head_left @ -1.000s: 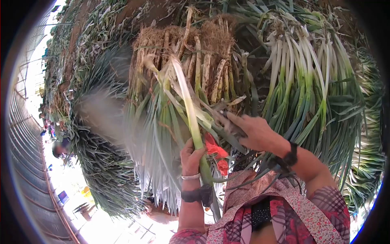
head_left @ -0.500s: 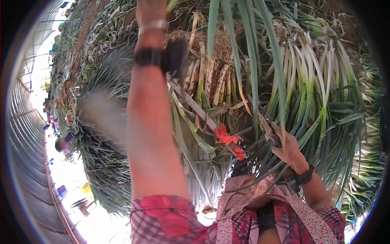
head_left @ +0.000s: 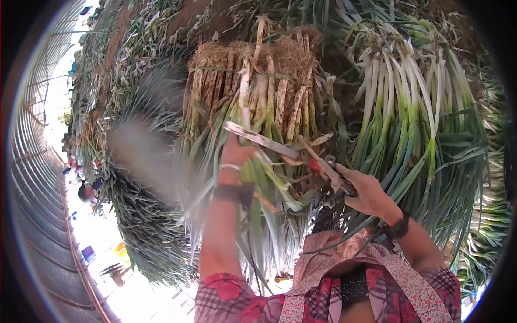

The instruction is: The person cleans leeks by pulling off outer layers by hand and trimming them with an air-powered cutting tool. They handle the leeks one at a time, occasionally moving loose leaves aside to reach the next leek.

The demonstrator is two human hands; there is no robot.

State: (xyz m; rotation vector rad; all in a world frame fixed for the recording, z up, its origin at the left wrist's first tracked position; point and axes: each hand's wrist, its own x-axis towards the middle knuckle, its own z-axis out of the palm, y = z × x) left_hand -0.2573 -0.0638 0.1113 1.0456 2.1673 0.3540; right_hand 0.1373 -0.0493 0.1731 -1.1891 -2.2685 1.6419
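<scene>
My left hand [head_left: 236, 152] is raised in front of me and closed around a pale green onion stalk [head_left: 245, 91] that points up toward a bundle of muddy, rooted green onions [head_left: 280, 97]. My right hand [head_left: 365, 189] grips a long-bladed knife [head_left: 264, 140] with a red bit by its handle. The blade points left and crosses just above my left hand, against the stalk's leaves. Both wrists wear dark bands.
A heap of cleaned white-and-green onions [head_left: 409, 107] lies at the right. Dark green leaf piles [head_left: 140, 226] lie at the left. A person [head_left: 86, 191] is far off at the left, beside a curved greenhouse frame [head_left: 37, 177]. My flowered apron [head_left: 344, 253] fills the bottom.
My left arm, stretched high half a second ago, has come down and now holds a stalk at mid-frame. My right hand with the knife has shifted left and up toward it.
</scene>
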